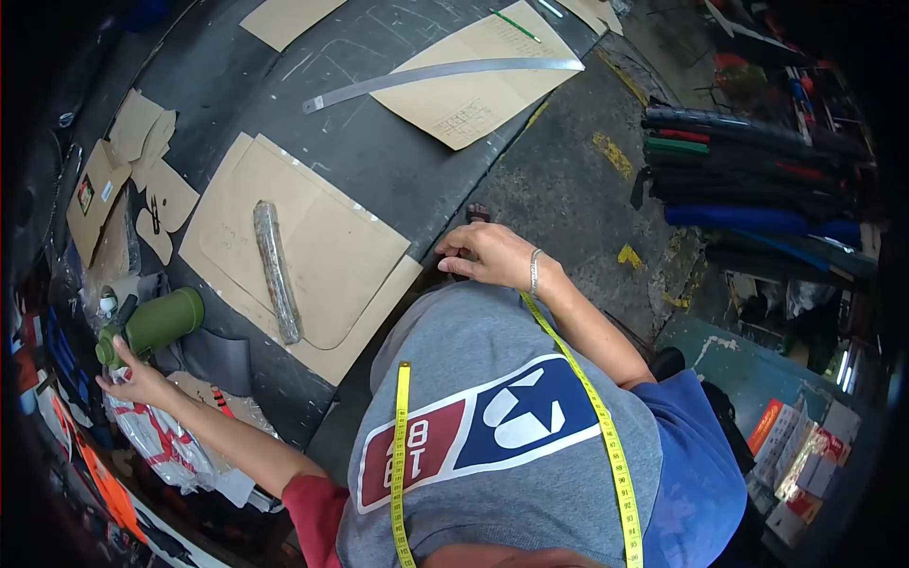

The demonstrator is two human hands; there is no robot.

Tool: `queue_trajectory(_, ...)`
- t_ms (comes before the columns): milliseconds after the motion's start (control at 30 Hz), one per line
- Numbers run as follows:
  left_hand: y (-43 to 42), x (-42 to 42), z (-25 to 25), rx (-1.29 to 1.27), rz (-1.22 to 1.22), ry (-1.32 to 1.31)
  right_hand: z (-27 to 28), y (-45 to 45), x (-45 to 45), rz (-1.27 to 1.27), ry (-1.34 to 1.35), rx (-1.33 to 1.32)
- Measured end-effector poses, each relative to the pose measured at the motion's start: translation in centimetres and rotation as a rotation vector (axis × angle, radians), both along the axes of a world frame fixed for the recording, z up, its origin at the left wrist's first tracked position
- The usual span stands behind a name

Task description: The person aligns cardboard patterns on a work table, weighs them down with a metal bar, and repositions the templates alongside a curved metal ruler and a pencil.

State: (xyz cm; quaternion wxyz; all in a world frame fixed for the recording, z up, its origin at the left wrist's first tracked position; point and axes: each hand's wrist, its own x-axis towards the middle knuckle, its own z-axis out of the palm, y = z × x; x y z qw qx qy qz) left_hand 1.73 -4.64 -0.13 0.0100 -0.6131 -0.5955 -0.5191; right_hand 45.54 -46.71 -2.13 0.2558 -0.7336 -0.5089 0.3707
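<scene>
My left hand (140,379), fingers apart and holding nothing I can see, reaches out at the left beside a green bottle (169,320) lying on its side. Its fingertips are close to the bottle's cap end; whether they touch it I cannot tell. My right hand (488,256), with a bracelet at the wrist, hangs near the table edge, its fingers loosely bent and nothing visible in them. Between the hands lie brown card sheets (331,213) with a long wrapped bar (276,270) on top. A yellow tape measure (617,464) hangs down both sides of my shirt.
On the dark table (312,161), a metal ruler (445,78) crosses another card sheet (483,104), near a green pencil (516,26). Cut card pieces (163,194) and a plastic bag (156,445) are at left. Stacked fabric rolls (748,175) stand right, beyond the floor.
</scene>
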Motion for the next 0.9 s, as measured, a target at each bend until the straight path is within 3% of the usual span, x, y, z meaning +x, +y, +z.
queue_trajectory(133,-7.5,4.6,-0.6,0.054,-0.001,-0.154,-1.4,-0.3,4.4,0.067,0.025,0.026)
queue_trajectory(233,-14.1,10.9,-2.2,-0.066,-0.126,-0.235,-2.4,-1.0,9.0,0.141,0.014,0.029)
queue_trajectory(367,-21.4,20.0,-7.6,-0.302,-0.366,-0.256,-3.5,-2.9,16.4,0.211,0.034,0.009)
queue_trajectory(500,-28.8,32.5,-9.6,-0.755,-0.426,-0.244,-5.0,-3.6,23.4,0.186,0.131,-0.002)
queue_trajectory(567,-31.3,37.0,-9.7,-0.902,-0.478,-0.134,-6.9,-3.1,25.7,0.198,0.105,0.021)
queue_trajectory(667,-34.3,39.6,-11.7,-0.671,-0.553,0.382,-7.5,-0.2,27.1,0.247,-0.053,-0.084)
queue_trajectory(767,-36.7,40.7,-13.5,-0.809,-0.548,0.498,-8.4,2.6,26.7,0.352,-0.128,-0.087)
queue_trajectory(900,-38.2,44.1,-11.8,-1.09,-0.486,0.863,-8.2,5.5,23.8,0.414,-0.16,-0.122)
